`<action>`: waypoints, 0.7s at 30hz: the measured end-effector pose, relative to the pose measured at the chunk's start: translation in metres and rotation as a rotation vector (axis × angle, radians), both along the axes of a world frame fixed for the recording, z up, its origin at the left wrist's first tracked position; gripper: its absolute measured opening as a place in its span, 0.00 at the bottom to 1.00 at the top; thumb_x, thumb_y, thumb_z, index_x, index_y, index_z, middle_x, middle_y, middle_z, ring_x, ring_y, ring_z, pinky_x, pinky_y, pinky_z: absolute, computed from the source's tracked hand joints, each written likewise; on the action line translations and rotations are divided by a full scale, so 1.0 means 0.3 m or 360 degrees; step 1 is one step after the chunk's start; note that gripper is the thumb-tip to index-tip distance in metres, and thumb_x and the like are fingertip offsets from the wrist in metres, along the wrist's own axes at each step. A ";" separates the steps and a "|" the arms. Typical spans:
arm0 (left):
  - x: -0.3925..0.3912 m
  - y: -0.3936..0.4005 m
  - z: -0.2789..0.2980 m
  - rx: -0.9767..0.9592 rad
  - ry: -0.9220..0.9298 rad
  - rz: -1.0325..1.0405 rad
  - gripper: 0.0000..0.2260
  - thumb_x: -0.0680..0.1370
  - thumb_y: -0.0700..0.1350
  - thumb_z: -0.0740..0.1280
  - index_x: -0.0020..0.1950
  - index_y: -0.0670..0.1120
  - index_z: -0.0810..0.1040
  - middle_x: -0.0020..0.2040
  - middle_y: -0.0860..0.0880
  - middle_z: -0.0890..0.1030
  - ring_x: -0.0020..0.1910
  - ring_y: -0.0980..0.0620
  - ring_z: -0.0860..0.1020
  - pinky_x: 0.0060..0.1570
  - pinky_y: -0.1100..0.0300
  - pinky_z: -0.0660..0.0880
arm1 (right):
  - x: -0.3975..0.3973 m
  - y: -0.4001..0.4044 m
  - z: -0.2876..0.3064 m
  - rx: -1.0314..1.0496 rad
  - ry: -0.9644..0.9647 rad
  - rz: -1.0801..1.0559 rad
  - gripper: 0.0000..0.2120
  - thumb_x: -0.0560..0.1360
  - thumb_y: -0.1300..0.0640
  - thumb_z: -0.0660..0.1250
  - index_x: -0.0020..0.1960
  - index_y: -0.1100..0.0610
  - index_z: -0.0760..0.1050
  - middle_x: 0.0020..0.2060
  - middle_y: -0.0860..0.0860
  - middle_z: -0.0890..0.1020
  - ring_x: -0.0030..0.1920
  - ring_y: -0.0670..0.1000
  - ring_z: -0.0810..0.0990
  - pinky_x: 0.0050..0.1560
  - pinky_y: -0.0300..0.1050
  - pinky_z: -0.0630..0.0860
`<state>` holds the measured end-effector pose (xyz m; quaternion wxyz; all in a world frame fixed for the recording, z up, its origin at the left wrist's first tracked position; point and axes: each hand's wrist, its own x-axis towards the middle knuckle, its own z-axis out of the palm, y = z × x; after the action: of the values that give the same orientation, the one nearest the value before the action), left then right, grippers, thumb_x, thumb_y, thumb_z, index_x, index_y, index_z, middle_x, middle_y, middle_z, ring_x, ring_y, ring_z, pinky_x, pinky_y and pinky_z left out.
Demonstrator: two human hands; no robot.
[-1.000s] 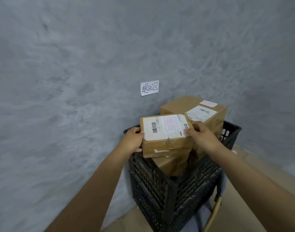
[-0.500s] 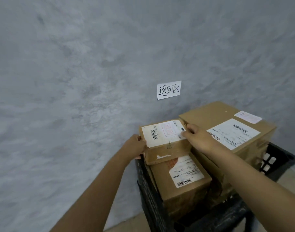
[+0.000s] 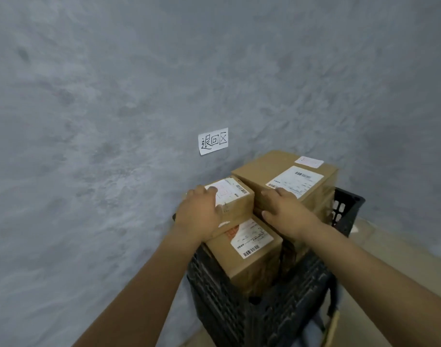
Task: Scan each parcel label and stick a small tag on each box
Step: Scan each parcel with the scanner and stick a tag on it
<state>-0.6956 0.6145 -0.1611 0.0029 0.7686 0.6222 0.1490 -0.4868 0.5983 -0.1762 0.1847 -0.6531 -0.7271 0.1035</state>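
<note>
Mottled grey wall (image 3: 114, 121), white handwritten sign (image 3: 213, 141), beige floor (image 3: 389, 251).

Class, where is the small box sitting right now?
The small box sits under the left hand, atop another box in the crate, left of the large box.

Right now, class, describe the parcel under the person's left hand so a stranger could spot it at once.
Find the black crate against the grey wall, stacked with cardboard boxes. The small box sits topmost on the left, beneath the left hand. It is the smallest parcel, beside the large box and above the long box.
</note>
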 end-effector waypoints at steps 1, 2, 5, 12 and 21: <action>0.025 -0.035 0.007 0.0038 0.0064 -0.0093 0.20 0.80 0.50 0.59 0.71 0.46 0.67 0.65 0.43 0.70 0.64 0.43 0.68 0.59 0.48 0.71 | 0.007 -0.054 0.008 0.0026 -0.0071 -0.0040 0.26 0.76 0.50 0.62 0.72 0.50 0.61 0.67 0.52 0.68 0.65 0.54 0.68 0.62 0.52 0.71; 0.049 -0.072 0.014 0.0079 0.0117 -0.0183 0.20 0.80 0.50 0.59 0.71 0.46 0.67 0.66 0.43 0.70 0.64 0.43 0.68 0.59 0.48 0.72 | 0.015 -0.107 0.016 0.0059 -0.0137 -0.0086 0.25 0.76 0.50 0.62 0.72 0.51 0.62 0.67 0.53 0.68 0.64 0.55 0.68 0.62 0.52 0.72; 0.120 -0.190 0.039 0.0187 0.0200 -0.0424 0.19 0.80 0.50 0.59 0.70 0.47 0.67 0.66 0.44 0.71 0.63 0.43 0.69 0.56 0.48 0.71 | 0.054 -0.281 0.051 0.0095 -0.0288 -0.0256 0.24 0.77 0.50 0.61 0.71 0.54 0.63 0.67 0.55 0.69 0.65 0.57 0.68 0.63 0.54 0.71; 0.380 -0.512 0.143 0.0274 0.0248 -0.0954 0.18 0.79 0.51 0.59 0.67 0.46 0.69 0.64 0.44 0.72 0.63 0.43 0.70 0.57 0.48 0.70 | 0.256 -0.774 0.126 0.0178 -0.0477 -0.0658 0.24 0.78 0.51 0.61 0.71 0.55 0.62 0.66 0.55 0.69 0.66 0.59 0.67 0.61 0.54 0.71; 0.897 -1.106 0.164 0.0414 0.0190 -0.1526 0.20 0.79 0.50 0.60 0.70 0.46 0.68 0.64 0.44 0.71 0.63 0.43 0.69 0.57 0.52 0.68 | 0.607 -1.563 0.156 0.0185 -0.0584 -0.1293 0.24 0.77 0.50 0.61 0.72 0.52 0.62 0.66 0.53 0.71 0.65 0.57 0.68 0.60 0.51 0.70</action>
<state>-0.4266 0.2828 -0.1119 -0.0605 0.9692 0.1743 0.1631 -0.3047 0.1294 -0.1293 0.1148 -0.8817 -0.4369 -0.1359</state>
